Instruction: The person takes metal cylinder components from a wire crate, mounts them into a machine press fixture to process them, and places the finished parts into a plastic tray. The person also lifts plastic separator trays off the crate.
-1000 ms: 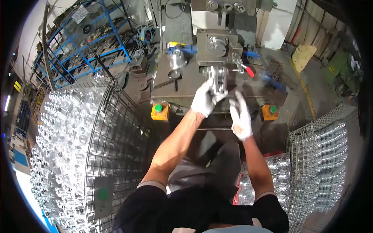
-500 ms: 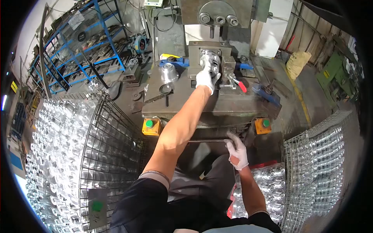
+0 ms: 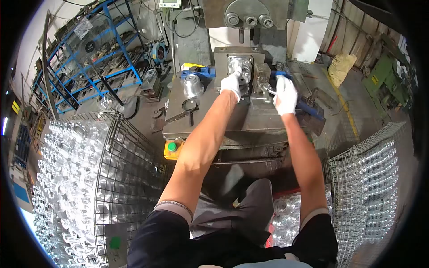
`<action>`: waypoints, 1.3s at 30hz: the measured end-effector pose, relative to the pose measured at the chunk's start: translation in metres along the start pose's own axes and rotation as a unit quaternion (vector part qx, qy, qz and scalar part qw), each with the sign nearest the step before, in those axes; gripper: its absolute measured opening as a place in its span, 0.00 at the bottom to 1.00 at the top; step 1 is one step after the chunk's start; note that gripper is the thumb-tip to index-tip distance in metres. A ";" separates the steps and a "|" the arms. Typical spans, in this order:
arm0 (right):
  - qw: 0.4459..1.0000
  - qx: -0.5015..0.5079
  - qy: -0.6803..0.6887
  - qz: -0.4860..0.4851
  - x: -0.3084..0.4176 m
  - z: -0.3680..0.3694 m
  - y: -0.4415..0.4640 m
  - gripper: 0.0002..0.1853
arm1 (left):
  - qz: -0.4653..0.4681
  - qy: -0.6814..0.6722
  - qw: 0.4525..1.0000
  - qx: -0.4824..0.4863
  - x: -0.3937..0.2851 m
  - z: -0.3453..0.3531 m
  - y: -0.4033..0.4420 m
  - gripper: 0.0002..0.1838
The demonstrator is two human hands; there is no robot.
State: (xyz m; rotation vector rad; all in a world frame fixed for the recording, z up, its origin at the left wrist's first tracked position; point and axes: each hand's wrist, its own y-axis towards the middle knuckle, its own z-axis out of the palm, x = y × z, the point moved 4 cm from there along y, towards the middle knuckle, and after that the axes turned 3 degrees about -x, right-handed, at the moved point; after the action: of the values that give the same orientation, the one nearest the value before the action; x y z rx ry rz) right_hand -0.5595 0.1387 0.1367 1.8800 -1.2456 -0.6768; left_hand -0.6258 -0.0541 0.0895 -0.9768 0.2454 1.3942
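My left hand (image 3: 230, 86), in a white glove, reaches to the fixture on the press table. Its fingers are closed on a shiny cast metal part (image 3: 239, 65) seated there. My right hand (image 3: 286, 96), also gloved, is at the toggle clamp (image 3: 267, 89) just right of the fixture. Its fingers wrap around the clamp's handle, and the red grip is hidden beneath them. Above the part hangs the press ram (image 3: 241, 35). Another cup-shaped metal part (image 3: 193, 86) stands on the table left of my left hand.
A round black-rimmed tool (image 3: 190, 105) lies on the table (image 3: 210, 123). A green button box (image 3: 173, 148) sits at its front left. Wire baskets of shiny parts flank me, left (image 3: 107, 169) and right (image 3: 333, 178). More metal parts (image 3: 286, 219) fill a red container beside my leg.
My right hand has risen from beside my lap to the clamp and covers its red handle. My left hand stays at the part in the fixture, shifted slightly.
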 end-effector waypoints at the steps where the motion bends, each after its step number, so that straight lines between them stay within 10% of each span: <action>1: 1.000 -0.007 -0.016 0.013 -0.022 0.015 0.001 0.24 | 0.013 0.020 1.000 0.015 0.000 -0.002 0.006 0.24; 8: 0.998 0.043 -0.034 -0.030 -0.043 0.060 0.029 0.21 | 0.089 0.127 0.988 0.027 -0.011 0.004 -0.020 0.24; 10: 0.994 0.076 -0.076 0.033 -0.044 0.050 0.034 0.21 | 0.169 0.355 0.918 -0.046 -0.023 0.000 -0.048 0.38; 11: 0.937 0.129 0.192 0.260 -0.045 0.032 0.034 0.21 | 0.240 0.363 0.899 -0.050 -0.022 -0.004 -0.065 0.37; 13: 0.952 0.115 0.204 0.199 -0.024 -0.007 0.019 0.22 | 0.334 0.419 0.844 -0.019 -0.025 -0.033 -0.101 0.35; 14: 0.994 0.019 -0.049 -0.097 -0.001 -0.034 -0.005 0.21 | 0.357 0.464 0.811 0.021 -0.021 -0.051 -0.122 0.33; 22: 0.953 0.235 -0.125 0.142 -0.045 -0.075 -0.170 0.25 | 0.445 0.753 0.480 -0.063 -0.030 -0.224 -0.229 0.37; 25: 0.880 0.410 -0.232 0.056 -0.042 -0.076 -0.181 0.30 | 0.388 0.784 0.482 -0.059 -0.019 -0.241 -0.229 0.44; 30: 0.935 0.273 -0.170 0.146 -0.040 -0.075 -0.187 0.26 | 0.424 0.790 0.436 -0.075 -0.012 -0.248 -0.227 0.42; 34: 0.919 0.343 -0.075 0.178 -0.033 -0.086 -0.176 0.28 | 0.353 0.775 0.524 0.007 -0.039 -0.248 -0.242 0.39; 39: 0.931 0.297 -0.153 0.148 -0.022 -0.074 -0.190 0.30 | 0.516 0.714 0.466 -0.079 -0.122 -0.255 -0.303 0.28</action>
State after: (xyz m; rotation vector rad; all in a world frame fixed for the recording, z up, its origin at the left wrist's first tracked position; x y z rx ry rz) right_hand -0.4130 0.2245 0.0219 2.0277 -2.0703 -0.4662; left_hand -0.2828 -0.2797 0.1466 -2.1697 2.3574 1.1074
